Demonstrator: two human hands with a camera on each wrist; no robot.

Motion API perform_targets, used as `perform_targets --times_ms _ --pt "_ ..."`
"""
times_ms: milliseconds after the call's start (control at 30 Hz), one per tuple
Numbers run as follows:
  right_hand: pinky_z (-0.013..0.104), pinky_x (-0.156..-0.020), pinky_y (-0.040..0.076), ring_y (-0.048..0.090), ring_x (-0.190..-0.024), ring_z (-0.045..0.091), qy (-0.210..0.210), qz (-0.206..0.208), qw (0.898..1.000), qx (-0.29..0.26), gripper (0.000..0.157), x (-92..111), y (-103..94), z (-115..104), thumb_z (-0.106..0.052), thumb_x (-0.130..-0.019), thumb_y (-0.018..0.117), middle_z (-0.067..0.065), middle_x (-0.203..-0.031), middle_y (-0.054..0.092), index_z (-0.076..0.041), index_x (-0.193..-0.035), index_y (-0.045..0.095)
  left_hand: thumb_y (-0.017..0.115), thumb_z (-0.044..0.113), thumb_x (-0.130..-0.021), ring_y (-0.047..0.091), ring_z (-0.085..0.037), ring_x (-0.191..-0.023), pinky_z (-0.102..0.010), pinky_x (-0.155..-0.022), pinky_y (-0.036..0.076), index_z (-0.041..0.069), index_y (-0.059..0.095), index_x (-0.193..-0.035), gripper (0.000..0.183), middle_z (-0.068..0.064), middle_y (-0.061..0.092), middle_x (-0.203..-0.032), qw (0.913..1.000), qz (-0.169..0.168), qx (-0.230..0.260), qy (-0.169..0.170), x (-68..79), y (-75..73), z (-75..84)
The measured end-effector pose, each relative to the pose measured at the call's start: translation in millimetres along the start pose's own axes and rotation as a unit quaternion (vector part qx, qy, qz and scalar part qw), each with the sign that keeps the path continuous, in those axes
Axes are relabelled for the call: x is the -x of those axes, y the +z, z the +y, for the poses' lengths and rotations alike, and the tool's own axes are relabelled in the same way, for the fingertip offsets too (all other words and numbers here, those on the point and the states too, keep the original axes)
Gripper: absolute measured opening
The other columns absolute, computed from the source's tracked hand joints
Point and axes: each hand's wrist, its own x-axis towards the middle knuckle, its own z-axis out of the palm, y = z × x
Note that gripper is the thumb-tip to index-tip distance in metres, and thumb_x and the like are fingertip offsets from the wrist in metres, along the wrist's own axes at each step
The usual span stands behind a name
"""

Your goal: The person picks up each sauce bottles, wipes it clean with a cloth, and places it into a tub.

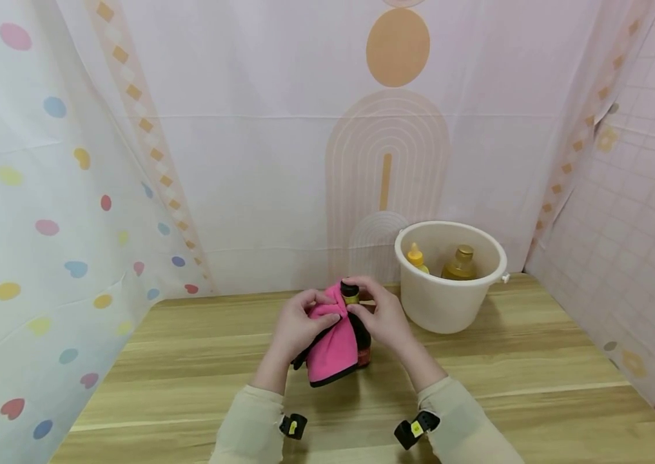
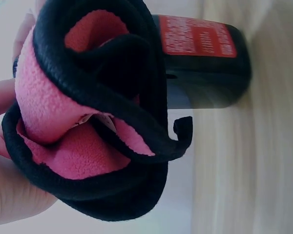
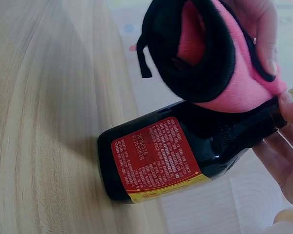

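Note:
My left hand [image 1: 302, 325] pinches a pink cloth [image 1: 334, 353] with black edging, bunched against the neck of a dark bottle. In the left wrist view the cloth [image 2: 83, 151] hangs in loose folds with a small black loop at its edge. My right hand [image 1: 384, 317] grips the bottle [image 1: 363, 340] by its neck, just under the dark cap [image 1: 349, 288]. The right wrist view shows the bottle [image 3: 212, 146] with a red and yellow printed label [image 3: 154, 156]. Cloth covers part of the bottle's upper side.
A white bucket [image 1: 440, 308] stands behind and to the right on the wooden table [image 1: 205, 367]. Inside it are a bottle with a yellow nozzle cap [image 1: 416, 255] and a bottle with a gold-coloured cap [image 1: 463, 252]. Patterned curtains [image 1: 258, 167] surround the table's back and sides.

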Motion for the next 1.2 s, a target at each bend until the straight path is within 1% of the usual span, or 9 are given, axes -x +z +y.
perform_targets --times_ms 167,300,400,533,700,933,1067,1200 --pt "0.033 -0.083 0.055 0.066 -0.102 0.025 -0.003 0.005 1.000 0.003 0.045 0.0 1.3 0.4 0.004 -0.085 0.074 0.010 -0.121 0.065 -0.013 -0.125 0.062 0.083 0.005 -0.078 0.055 -0.012 -0.064 -0.029 -0.056 0.045 0.009 0.069 -0.086 0.017 -0.004 0.068 -0.088 0.9995 -0.010 -0.030 0.002 -0.6 0.9 -9.5" --pt "0.032 -0.083 0.055 0.066 -0.102 0.025 -0.003 0.008 1.000 0.003 0.045 0.3 2.4 0.3 0.005 -0.084 0.074 0.009 -0.121 0.066 -0.013 -0.125 0.062 0.083 0.005 -0.078 0.054 -0.012 -0.065 -0.029 -0.057 0.045 0.010 0.068 -0.085 0.017 -0.003 0.066 -0.087 0.9987 -0.019 -0.047 0.004 -0.9 0.2 -15.0" --pt "0.032 -0.082 0.055 0.066 -0.101 0.026 -0.002 0.011 1.000 0.003 0.045 0.6 3.2 0.6 0.005 -0.085 0.073 0.010 -0.119 0.066 -0.013 -0.125 0.062 0.083 0.003 -0.077 0.056 -0.011 -0.067 -0.029 -0.060 0.047 0.010 0.069 -0.085 0.017 -0.002 0.067 -0.088 0.9985 -0.024 -0.050 -0.002 -1.0 -0.5 -18.3" --pt "0.033 -0.081 0.056 0.066 -0.101 0.028 0.003 0.014 1.000 0.006 0.046 1.4 3.5 0.0 0.005 -0.085 0.073 0.010 -0.119 0.066 -0.013 -0.125 0.062 0.082 0.002 -0.075 0.059 -0.012 -0.070 -0.030 -0.063 0.049 0.010 0.069 -0.085 0.019 -0.002 0.067 -0.088 0.9981 -0.030 -0.051 -0.020 -1.5 -1.3 -21.4" --pt "0.032 -0.081 0.055 0.065 -0.102 0.026 0.016 0.013 1.000 0.011 0.046 2.6 3.2 -1.9 0.005 -0.086 0.072 0.009 -0.121 0.065 -0.016 -0.126 0.062 0.081 0.000 -0.076 0.057 -0.014 -0.072 -0.030 -0.063 0.049 0.009 0.068 -0.085 0.018 -0.002 0.065 -0.088 0.9971 -0.037 -0.052 -0.042 -1.8 -2.8 -28.1" --pt "0.031 -0.081 0.055 0.065 -0.103 0.027 0.030 0.013 0.999 0.006 0.048 3.7 4.2 -2.4 0.005 -0.087 0.071 0.008 -0.119 0.065 -0.019 -0.127 0.061 0.081 0.001 -0.076 0.055 -0.015 -0.073 -0.031 -0.063 0.047 0.009 0.067 -0.085 0.019 -0.001 0.064 -0.087 0.9955 -0.037 -0.069 -0.053 0.3 -4.0 -41.8" --pt "0.031 -0.081 0.055 0.065 -0.103 0.027 0.030 0.015 0.999 0.007 0.049 4.3 4.6 -2.4 0.005 -0.087 0.071 0.009 -0.119 0.066 -0.020 -0.127 0.061 0.082 0.002 -0.075 0.055 -0.016 -0.077 -0.032 -0.066 0.047 0.009 0.068 -0.085 0.019 -0.002 0.066 -0.090 0.9943 -0.035 -0.082 -0.058 0.5 -3.1 -48.3" --pt "0.031 -0.080 0.056 0.065 -0.102 0.028 0.026 0.017 0.999 0.010 0.049 4.6 4.8 -2.0 0.005 -0.087 0.071 0.010 -0.120 0.065 -0.020 -0.127 0.061 0.082 0.003 -0.075 0.053 -0.017 -0.077 -0.032 -0.067 0.046 0.010 0.068 -0.084 0.018 -0.001 0.065 -0.088 0.9919 -0.044 -0.105 -0.055 1.7 -1.0 -54.7"
